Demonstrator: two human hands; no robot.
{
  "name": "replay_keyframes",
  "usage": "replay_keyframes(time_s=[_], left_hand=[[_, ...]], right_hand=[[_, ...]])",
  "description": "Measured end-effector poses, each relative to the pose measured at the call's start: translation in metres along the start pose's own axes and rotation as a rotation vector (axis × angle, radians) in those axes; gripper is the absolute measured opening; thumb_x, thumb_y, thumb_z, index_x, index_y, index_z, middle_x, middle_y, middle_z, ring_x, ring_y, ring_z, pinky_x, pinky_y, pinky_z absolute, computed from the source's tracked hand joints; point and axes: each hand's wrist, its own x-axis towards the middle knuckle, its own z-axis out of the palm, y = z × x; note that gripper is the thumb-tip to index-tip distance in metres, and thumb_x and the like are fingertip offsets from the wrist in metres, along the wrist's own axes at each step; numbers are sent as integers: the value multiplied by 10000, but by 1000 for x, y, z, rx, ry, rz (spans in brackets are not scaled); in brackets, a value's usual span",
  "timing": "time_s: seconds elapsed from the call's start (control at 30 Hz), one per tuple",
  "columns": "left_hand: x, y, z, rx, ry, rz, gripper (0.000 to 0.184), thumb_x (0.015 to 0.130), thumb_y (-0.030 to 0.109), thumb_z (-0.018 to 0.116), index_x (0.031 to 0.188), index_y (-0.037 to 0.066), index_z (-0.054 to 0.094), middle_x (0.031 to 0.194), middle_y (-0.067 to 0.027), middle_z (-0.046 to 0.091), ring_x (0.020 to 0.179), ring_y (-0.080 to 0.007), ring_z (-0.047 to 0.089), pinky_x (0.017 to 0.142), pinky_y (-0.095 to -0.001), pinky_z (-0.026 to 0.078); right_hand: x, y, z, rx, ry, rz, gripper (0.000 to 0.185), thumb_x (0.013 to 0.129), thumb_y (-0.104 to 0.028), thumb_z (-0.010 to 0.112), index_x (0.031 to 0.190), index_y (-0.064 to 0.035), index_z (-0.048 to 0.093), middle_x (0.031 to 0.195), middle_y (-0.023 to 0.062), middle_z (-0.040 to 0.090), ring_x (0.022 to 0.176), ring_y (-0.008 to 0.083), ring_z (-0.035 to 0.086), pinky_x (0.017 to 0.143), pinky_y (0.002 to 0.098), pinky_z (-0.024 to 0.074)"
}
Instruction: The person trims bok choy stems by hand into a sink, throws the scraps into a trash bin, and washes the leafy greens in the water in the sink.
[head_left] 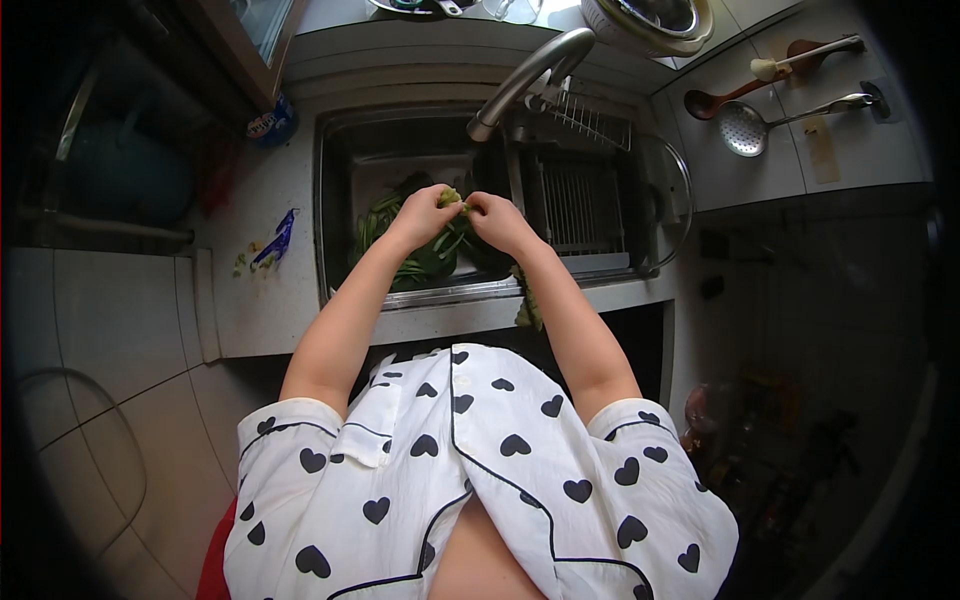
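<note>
My left hand point(424, 215) and my right hand point(494, 220) are close together over the sink point(400, 140). Between their fingertips is a small piece of pale green vegetable point(450, 198), with the fingers of both hands pinched on it. Long green stems and leaves point(408, 272) lie in the left basin below my hands. Some dark green leaves point(528, 305) hang over the sink's front edge, beneath my right forearm.
A curved faucet point(520, 80) reaches over the sink. A dish rack point(582, 210) stands in the right basin. A purple packet point(276, 240) lies on the left counter near a blue container point(271, 124). Ladles, including a slotted one point(743, 128), hang on the right wall.
</note>
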Motion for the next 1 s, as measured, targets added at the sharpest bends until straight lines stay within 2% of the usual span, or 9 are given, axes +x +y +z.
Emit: replay_keyframes(time_s=[0.13,0.23,0.33,0.53,0.73,1.0], left_hand=[[-4,4,5,135,14,25,176,826,179,599,878,11,593,710,-77,599,652,-128,537,620,-285,440],[-4,6,2,225,-61,48,166,821,164,589,853,2,584,726,-94,610,661,-151,548,630,-293,443],[-2,9,-3,238,-112,76,135,821,137,576,814,3,570,686,-60,578,640,-125,514,609,-279,428],[3,7,8,-97,22,46,98,822,97,584,774,19,550,645,26,479,622,-63,417,565,-239,373],[9,-4,19,-437,55,14,105,863,124,572,778,63,563,707,86,481,660,-21,400,589,-196,346],[10,2,20,-553,58,-21,108,866,124,575,781,56,580,698,63,507,653,-29,422,585,-203,356]], right_hand=[[-3,-4,-3,-108,-17,-46,162,793,-148,573,895,-42,640,893,170,630,878,357,590,747,420,471],[-5,-4,-3,-225,9,-102,151,784,-158,599,872,-47,650,877,155,633,866,341,596,741,422,475],[-8,1,1,-214,103,-203,135,785,-154,601,857,-52,652,845,139,631,839,329,599,724,417,478],[-7,-2,5,-118,337,-331,78,774,-110,610,815,-50,639,773,115,610,783,313,596,683,396,477],[-8,-2,12,-46,476,-337,56,761,-88,628,793,-43,623,754,114,602,756,309,587,657,391,467],[-7,-2,15,-16,562,-372,53,772,-92,626,788,-43,620,741,114,594,744,309,582,647,392,465]])
